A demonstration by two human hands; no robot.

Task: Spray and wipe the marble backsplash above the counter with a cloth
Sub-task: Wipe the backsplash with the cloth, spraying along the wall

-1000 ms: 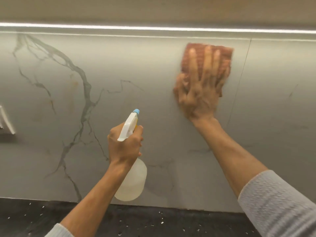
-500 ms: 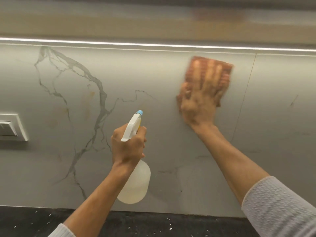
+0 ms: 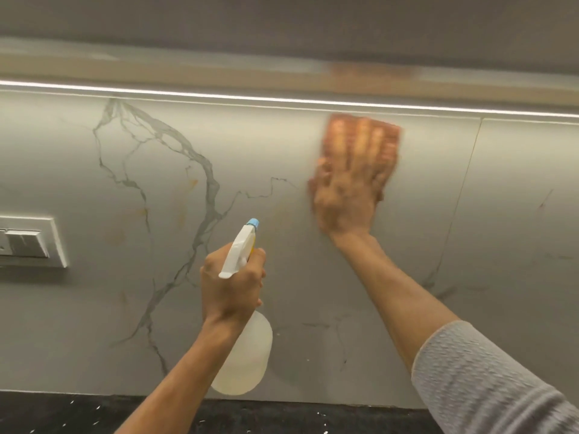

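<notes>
The marble backsplash (image 3: 282,158) is pale grey with dark veins and fills most of the view. My right hand (image 3: 347,186) presses an orange cloth (image 3: 390,136) flat against it, high up near the light strip, fingers straight; hand and cloth are blurred by motion. My left hand (image 3: 230,285) grips the neck of a white spray bottle (image 3: 246,355) with a blue nozzle tip, held upright in front of the wall, lower and left of the cloth.
A white wall switch (image 3: 31,242) sits on the backsplash at the left edge. A light strip (image 3: 282,100) runs under the cabinet above. A vertical seam (image 3: 466,189) divides the marble at right. The black speckled counter (image 3: 78,411) lies along the bottom.
The view has shifted, bringing the wall switch further into sight at left. My right hand keeps the cloth moving near the top of the marble. The spray bottle stays held in place.
</notes>
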